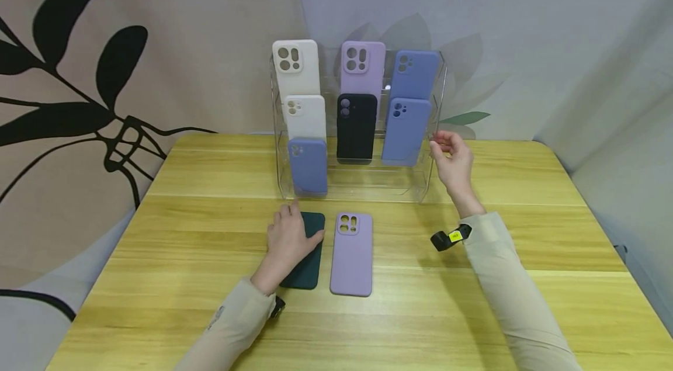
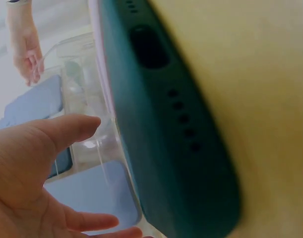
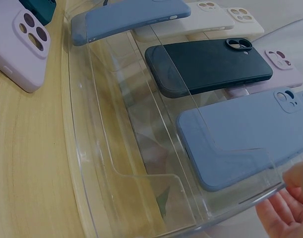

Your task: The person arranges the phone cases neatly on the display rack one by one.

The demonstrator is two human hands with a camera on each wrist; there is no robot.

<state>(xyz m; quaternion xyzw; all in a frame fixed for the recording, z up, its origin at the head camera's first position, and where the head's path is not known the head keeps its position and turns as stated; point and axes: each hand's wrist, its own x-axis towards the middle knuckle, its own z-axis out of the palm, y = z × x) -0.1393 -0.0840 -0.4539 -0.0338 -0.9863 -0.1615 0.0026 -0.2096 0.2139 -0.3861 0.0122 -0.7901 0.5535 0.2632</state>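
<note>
A dark green phone case (image 1: 310, 266) lies on the table, with my left hand (image 1: 288, 233) over its upper left part. That hand's fingers are extended and its thumb is spread; in the left wrist view the case's bottom edge (image 2: 183, 119) fills the middle. Just right of it lies a lilac phone case (image 1: 351, 263). My right hand (image 1: 454, 160) is at the right side of a clear tiered display stand (image 1: 368, 187). In the right wrist view its thumb and fingers (image 3: 277, 215) pinch the side panel, near a blue case (image 3: 235, 139).
The stand holds white cases (image 1: 305, 114), another lilac case (image 1: 373, 79), a black-looking case (image 1: 356, 125) and blue cases (image 1: 308, 166) in stepped rows. Behind it hangs a pale cloth (image 1: 210, 20) with a dark leaf print. Wooden tabletop (image 1: 526, 184) extends to both sides.
</note>
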